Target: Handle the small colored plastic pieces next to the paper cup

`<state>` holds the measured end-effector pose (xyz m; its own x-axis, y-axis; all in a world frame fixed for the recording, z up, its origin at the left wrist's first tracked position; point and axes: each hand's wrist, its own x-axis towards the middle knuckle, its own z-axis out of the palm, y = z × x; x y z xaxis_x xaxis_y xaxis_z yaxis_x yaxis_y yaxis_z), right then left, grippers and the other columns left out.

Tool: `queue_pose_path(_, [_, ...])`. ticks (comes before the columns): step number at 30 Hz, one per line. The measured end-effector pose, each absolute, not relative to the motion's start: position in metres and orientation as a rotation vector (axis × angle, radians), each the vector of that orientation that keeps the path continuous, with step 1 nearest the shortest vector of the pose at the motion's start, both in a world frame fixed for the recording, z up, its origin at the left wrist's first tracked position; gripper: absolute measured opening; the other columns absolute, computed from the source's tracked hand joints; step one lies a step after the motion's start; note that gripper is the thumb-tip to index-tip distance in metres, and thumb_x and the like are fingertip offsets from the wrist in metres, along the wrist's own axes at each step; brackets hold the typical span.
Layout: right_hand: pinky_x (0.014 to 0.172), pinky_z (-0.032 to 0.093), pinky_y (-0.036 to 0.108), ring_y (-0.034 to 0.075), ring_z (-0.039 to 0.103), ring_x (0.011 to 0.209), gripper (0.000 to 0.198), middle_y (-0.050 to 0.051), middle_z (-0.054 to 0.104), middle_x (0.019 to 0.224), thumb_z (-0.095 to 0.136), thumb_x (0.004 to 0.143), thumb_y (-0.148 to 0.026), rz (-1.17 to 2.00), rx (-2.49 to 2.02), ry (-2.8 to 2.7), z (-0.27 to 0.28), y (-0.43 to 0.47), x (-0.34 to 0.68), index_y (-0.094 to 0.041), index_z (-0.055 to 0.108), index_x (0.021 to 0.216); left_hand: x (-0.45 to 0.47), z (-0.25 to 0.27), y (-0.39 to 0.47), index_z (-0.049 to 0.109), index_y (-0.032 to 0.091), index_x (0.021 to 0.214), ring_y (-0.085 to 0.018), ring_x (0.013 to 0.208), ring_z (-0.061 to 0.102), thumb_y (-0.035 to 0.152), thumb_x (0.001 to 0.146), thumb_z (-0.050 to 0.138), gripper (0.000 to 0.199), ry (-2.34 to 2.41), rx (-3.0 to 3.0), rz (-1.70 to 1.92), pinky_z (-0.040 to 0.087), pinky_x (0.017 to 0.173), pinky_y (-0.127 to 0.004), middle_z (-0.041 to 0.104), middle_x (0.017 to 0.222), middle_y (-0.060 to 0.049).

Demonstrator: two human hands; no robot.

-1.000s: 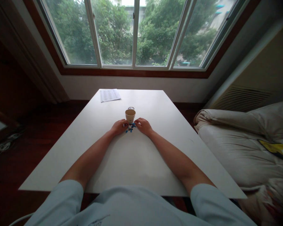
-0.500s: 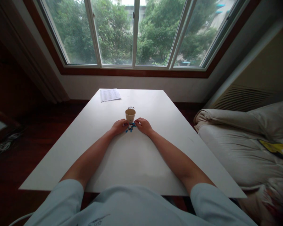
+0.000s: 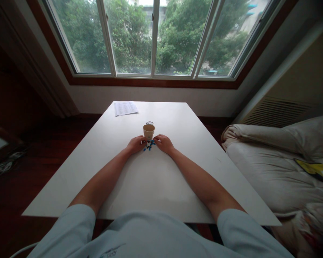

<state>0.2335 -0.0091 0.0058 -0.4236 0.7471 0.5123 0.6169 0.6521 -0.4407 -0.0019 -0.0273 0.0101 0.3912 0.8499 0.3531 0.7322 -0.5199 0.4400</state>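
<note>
A tan paper cup (image 3: 149,132) stands upright on the white table (image 3: 161,186), its mouth facing up. Just in front of its base lies a loose cluster of small blue and black pieces (image 3: 150,146), too small to name. At the left edge of the cluster, my left hand (image 3: 137,144) rests on the table with curled fingers and something dark at the fingertips. My right hand (image 3: 164,143) lies opposite, its fingers bent together beside the blue pieces near the cup's right side. What either hand grips, if anything, is too small to make out.
Behind the cup is a thin dark loop (image 3: 149,123). Printed sheets of paper (image 3: 126,108) lie at the table's far left corner. A pale padded sofa (image 3: 258,172) stands to the right, with a yellow and black item (image 3: 314,167) on it. The window is beyond the table.
</note>
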Motion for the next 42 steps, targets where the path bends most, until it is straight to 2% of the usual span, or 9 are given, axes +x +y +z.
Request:
queue_pose_path(36, [0.078, 0.042, 0.025, 0.014, 0.058, 0.083, 0.021, 0.004, 0.068, 0.089, 0.054, 0.095, -0.028, 0.239, -1.043, -2.184, 0.0057, -0.0093, 0.2338, -0.020, 0.072, 0.090, -0.0018, 0.0117, -0.0288, 0.071, 0.024, 0.093, -0.014, 0.071, 0.055, 0.028, 0.088, 0.055, 0.018, 1.406, 2.452, 0.785, 0.042, 0.065, -0.026, 0.065, 0.088, -0.002])
queue_pose_path(42, [0.078, 0.042, 0.026, 0.014, 0.057, 0.082, 0.020, 0.004, 0.067, 0.088, 0.054, 0.095, -0.028, 0.236, -1.051, -2.185, 0.0043, -0.0079, 0.2335, -0.020, 0.072, 0.090, -0.0015, 0.0136, -0.0283, 0.069, 0.022, 0.093, -0.014, 0.071, 0.055, 0.024, 0.089, 0.052, 0.018, 1.450, 2.437, 0.935, 0.041, 0.066, -0.026, 0.064, 0.088, -0.003])
